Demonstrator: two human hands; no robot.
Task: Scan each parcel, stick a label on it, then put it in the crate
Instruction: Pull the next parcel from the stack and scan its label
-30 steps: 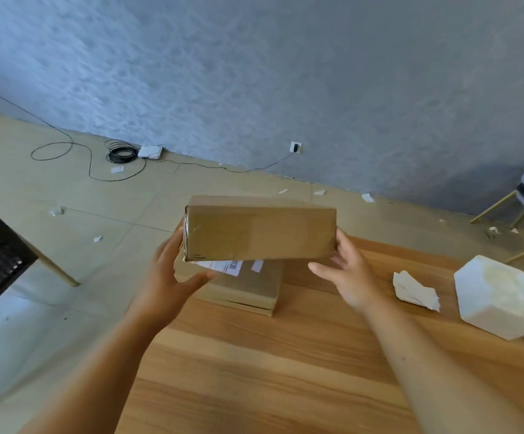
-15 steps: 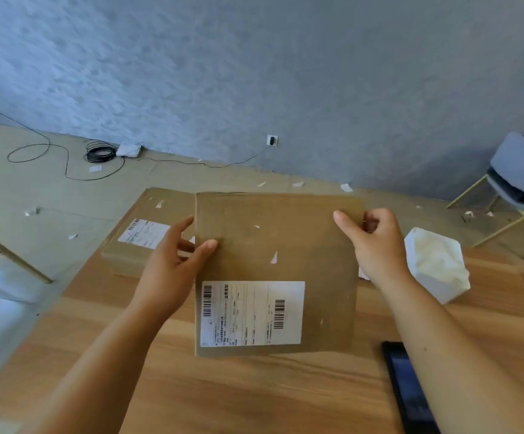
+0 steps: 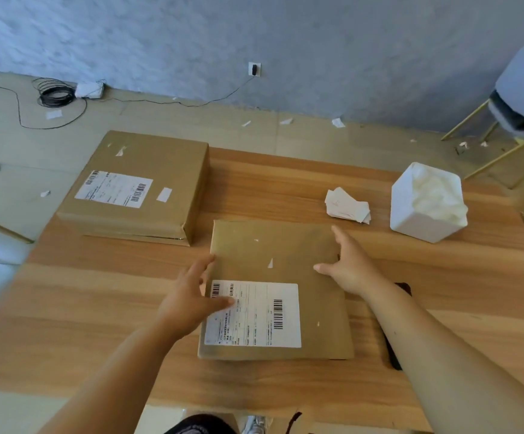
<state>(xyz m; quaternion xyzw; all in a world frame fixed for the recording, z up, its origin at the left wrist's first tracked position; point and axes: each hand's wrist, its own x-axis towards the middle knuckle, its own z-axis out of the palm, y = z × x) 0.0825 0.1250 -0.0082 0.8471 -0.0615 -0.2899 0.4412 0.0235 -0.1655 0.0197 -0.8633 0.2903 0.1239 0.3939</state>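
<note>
A flat brown parcel lies on the wooden surface, its white shipping label facing up near the close edge. The left hand rests at the parcel's left edge with its fingers spread and loose; the thumb lies across the corner of the label, and the other fingers run along the box's side. The right hand lies on the parcel's right side, palm down, fingers open and splayed, thumb pointing in over the cardboard. Neither hand is clenched round the parcel; both look released and merely touching it, though whether the right fingertips curl over the far edge is hard to say.

A second parcel with its own label sits at the far left corner of the surface, apart from the first. A small heap of paper slips lies beyond the right hand, with a white box just beside it. A dark flat object pokes out from under the right forearm.
</note>
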